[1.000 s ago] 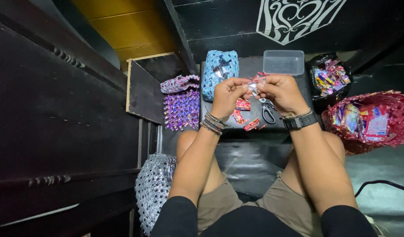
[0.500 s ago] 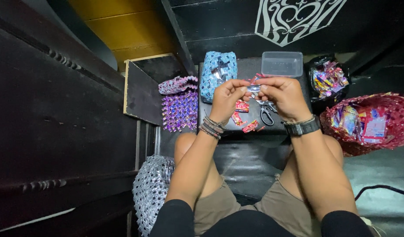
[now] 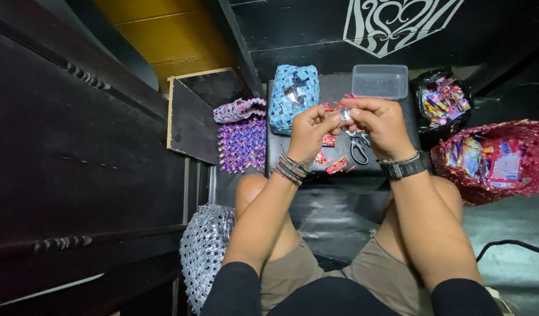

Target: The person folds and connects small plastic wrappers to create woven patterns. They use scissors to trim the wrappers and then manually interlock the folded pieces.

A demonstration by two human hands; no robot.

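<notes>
My left hand (image 3: pixel 310 130) and my right hand (image 3: pixel 379 124) meet above a low dark stool (image 3: pixel 293 158), their fingertips pinching one small folded silvery wrapper piece (image 3: pixel 344 114) between them. Beaded bracelets ring my left wrist, and a dark watch (image 3: pixel 403 167) sits on my right. Red folded wrapper pieces (image 3: pixel 335 166) and a pair of scissors (image 3: pixel 359 150) lie on the stool under my hands. A blue woven pouch (image 3: pixel 293 98) lies just beyond my left hand.
A clear plastic box (image 3: pixel 379 81) stands at the stool's far edge. A black bag of colourful wrappers (image 3: pixel 441 103) and a red woven basket (image 3: pixel 518 181) of wrappers sit right. Purple woven pieces (image 3: pixel 242 143) and a silver woven bag (image 3: pixel 203 251) lie left, beside dark wooden furniture (image 3: pixel 70 146).
My hands stay together on the small piece, fingers shifting slightly. The view has drifted a little; nothing else has moved.
</notes>
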